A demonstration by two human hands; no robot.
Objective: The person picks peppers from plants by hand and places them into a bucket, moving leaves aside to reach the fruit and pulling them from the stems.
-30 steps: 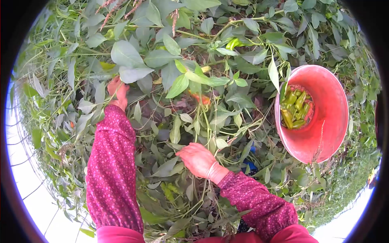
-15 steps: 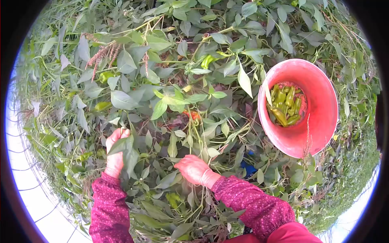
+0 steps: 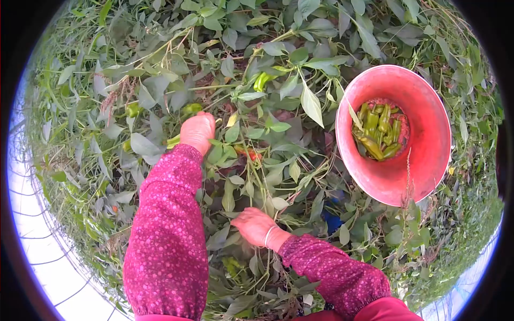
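My left hand reaches into the pepper plants, its fingers curled down and mostly hidden; I cannot make out what is in them. Just beyond it shows a green pepper, and another light green pepper lies against its left side. My right hand is lower down among leaves and stems, closed, with its fingertips out of sight. A red pepper hangs between the two hands. More green peppers show farther back, one near the middle and one at the left.
A red bucket with several green peppers at its bottom stands to the right among the plants. Something blue shows through leaves below it. Dense foliage surrounds both hands. Pale sheeting with dark lines borders the left.
My left hand has moved forward and right, away from the leaf it was at, deeper into the plants. My right hand has hardly moved.
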